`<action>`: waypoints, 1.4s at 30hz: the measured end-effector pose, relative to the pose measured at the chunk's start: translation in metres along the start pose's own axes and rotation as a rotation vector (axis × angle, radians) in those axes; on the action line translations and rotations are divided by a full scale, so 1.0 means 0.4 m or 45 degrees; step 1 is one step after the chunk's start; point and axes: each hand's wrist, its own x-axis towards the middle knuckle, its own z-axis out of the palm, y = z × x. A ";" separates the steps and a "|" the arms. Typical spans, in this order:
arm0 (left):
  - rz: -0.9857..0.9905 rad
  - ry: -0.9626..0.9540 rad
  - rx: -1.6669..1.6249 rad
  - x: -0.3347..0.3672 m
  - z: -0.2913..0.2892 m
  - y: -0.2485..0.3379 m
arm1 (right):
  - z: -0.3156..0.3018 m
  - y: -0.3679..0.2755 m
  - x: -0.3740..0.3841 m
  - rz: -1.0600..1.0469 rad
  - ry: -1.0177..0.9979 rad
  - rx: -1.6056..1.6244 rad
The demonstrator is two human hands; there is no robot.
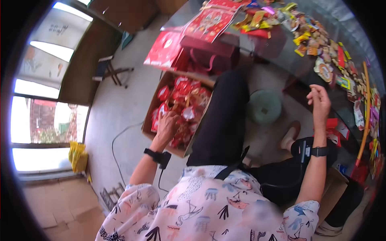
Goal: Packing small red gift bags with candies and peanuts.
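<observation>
My left hand point(167, 124) reaches into a cardboard box point(146, 127) beside my leg. Its fingers lie apart and bent over the red-and-white wrapped packets point(187, 94) that fill the box; I see no packet gripped in them. My right hand point(319, 98) is raised at the edge of a glass table point(281, 64). Its fingers are loosely curved and a little apart, with nothing visible in them. On the table beside this hand spreads a long pile of small wrapped sweets and snacks point(317, 42).
Red printed bags point(211, 20) lie at the table's far left, above a dark red box point(213, 54). A round greenish object point(264, 106) is under the glass. A folding stool point(110, 71) and a yellow bag point(77, 156) stand left. Another cardboard box point(333, 186) is at my right.
</observation>
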 end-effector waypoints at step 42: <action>0.359 1.066 -0.624 0.710 -0.452 0.299 | 0.044 -0.114 0.009 0.060 -0.206 0.133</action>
